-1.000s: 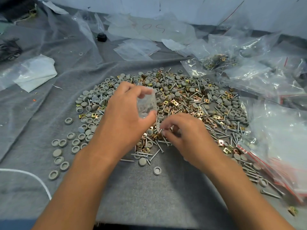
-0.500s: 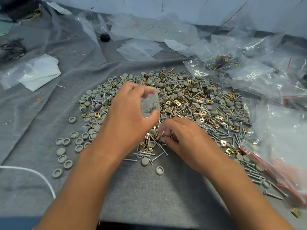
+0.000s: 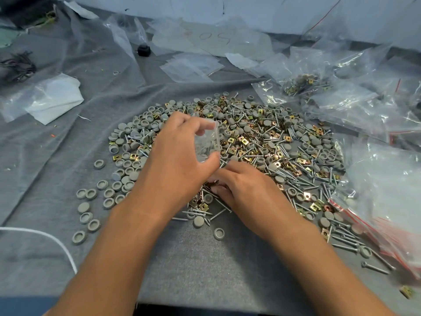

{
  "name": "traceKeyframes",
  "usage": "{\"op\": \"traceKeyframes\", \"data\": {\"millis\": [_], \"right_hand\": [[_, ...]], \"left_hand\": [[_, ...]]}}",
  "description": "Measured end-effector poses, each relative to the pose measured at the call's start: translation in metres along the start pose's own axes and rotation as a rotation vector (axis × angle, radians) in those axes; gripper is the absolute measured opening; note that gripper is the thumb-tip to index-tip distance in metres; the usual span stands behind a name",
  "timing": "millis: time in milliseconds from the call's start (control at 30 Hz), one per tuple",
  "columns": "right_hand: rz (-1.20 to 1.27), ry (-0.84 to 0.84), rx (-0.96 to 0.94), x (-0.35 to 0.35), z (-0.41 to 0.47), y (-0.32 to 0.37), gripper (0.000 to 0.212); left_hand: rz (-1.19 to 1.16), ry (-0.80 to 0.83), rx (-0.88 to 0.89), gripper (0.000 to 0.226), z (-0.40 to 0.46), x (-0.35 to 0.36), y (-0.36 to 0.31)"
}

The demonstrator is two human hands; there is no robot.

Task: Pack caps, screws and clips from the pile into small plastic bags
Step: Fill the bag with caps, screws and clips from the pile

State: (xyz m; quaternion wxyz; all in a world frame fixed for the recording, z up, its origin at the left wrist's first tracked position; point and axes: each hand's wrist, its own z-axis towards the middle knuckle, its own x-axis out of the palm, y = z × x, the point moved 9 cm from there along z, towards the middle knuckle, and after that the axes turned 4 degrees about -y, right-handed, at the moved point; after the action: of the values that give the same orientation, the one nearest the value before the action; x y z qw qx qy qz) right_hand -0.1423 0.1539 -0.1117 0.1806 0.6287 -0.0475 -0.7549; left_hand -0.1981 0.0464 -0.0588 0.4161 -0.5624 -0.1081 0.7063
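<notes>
My left hand holds a small clear plastic bag upright between thumb and forefinger, just above the near-middle of the pile. My right hand lies low on the pile's near edge, fingers curled into the parts; what they pinch, if anything, is hidden, though the curl suggests a pick in progress. Compared with a second ago, the right hand has slid leftward until it sits directly under the bag's lower end, and the left hand has hardly shifted. I judge this to mean the gathering step is closing and a transfer into the bag is next; the bag's mouth must be opened toward the rising fingers. The pile of grey caps, brass-coloured clips and steel screws spreads over the grey cloth covering the bench, centre to right. Stray caps trail toward the left edge. Filled and spare bags lie along the right edge and far right corner. The bulk of the pile remains unpacked, so the task is far from finished.
</notes>
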Motion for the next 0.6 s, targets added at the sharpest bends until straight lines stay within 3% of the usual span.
{"op": "traceKeyframes", "data": {"millis": [133,300,433,600], "right_hand": [[0.008,-0.037,0.009,-0.004,0.0,-0.002,0.025],[0.372,-0.191,0.19,-0.03,0.0,-0.033,0.018],[0.619,-0.362,0.194,-0.055,-0.003,-0.036,0.011],[0.565,-0.446,0.103,-0.067,0.002,-0.021,0.013]], "left_hand": [[-0.015,0.004,0.0,0.049,0.0,0.0,0.0],[-0.001,0.029,0.016,0.048,-0.002,0.002,-0.001],[0.023,0.054,0.037,0.047,-0.003,0.006,-0.007],[0.016,0.101,0.086,0.043,-0.009,0.017,-0.018]]}}
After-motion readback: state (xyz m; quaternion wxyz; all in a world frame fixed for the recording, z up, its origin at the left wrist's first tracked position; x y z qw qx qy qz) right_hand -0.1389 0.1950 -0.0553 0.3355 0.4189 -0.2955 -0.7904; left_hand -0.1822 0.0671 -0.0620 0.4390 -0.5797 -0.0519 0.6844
